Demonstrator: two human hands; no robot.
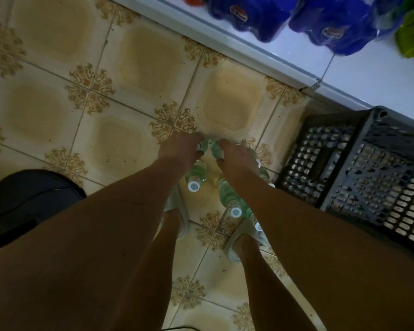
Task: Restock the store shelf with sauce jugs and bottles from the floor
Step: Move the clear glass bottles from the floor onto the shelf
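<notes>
Fingers first: both sets are curled down over the far end of the bottle cluster, left hand on one green bottle top, right hand on the one beside it, though how tight either grip is I can't really tell from above. The bottles stand upright on the tiled floor, white caps up, right under the hands and between the feet. Each hand has its own bottle, neither nearer. The shelf lies up and to the right, past the black crate, so I'd guess the lift goes straight up the bottles' long axis, then swings right.
</notes>
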